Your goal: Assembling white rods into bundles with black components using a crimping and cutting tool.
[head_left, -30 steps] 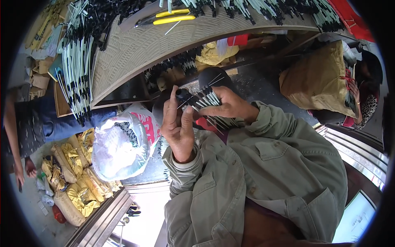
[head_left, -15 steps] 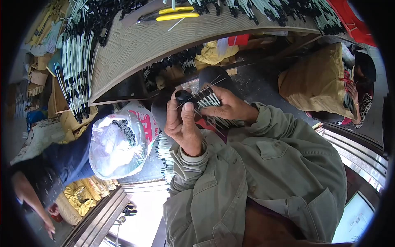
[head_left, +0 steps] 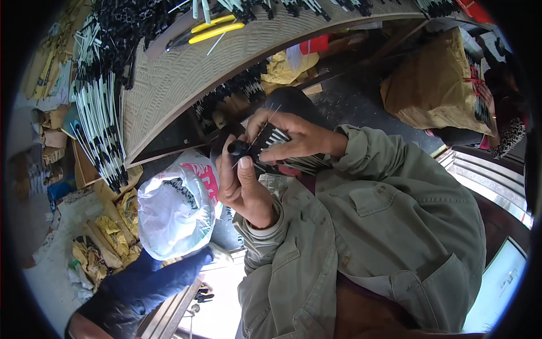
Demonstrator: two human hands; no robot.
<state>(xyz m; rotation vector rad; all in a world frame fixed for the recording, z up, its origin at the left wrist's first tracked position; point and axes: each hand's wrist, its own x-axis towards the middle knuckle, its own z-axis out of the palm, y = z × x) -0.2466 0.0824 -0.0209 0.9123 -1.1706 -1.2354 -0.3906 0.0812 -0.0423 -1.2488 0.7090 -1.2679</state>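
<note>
My left hand point(head_left: 247, 192) is closed on a short black cylindrical piece point(head_left: 239, 148), held between thumb and fingers. Close beside it, my right hand point(head_left: 302, 135) grips a bundle of thin pale rods with black ends point(head_left: 278, 136), which fans out toward my lap. A few thin wires stick out past the right fingers, near the black piece. Both hands are together over my lap; whether the black piece touches the bundle I cannot tell.
A white plastic bag point(head_left: 169, 223) with rods inside stands at my left. Ahead is a table point(head_left: 169, 87) bearing yellow-handled pliers point(head_left: 217, 33) and rod bundles point(head_left: 99, 121). A co-worker's hand point(head_left: 486, 100) holds a brown paper sack point(head_left: 423, 85) at right. Another person's leg point(head_left: 141, 288) is lower left.
The whole view has shifted slightly. Both hands keep their holds, and the right fingers have changed position around the bundle. The person at left has moved lower in the picture.
</note>
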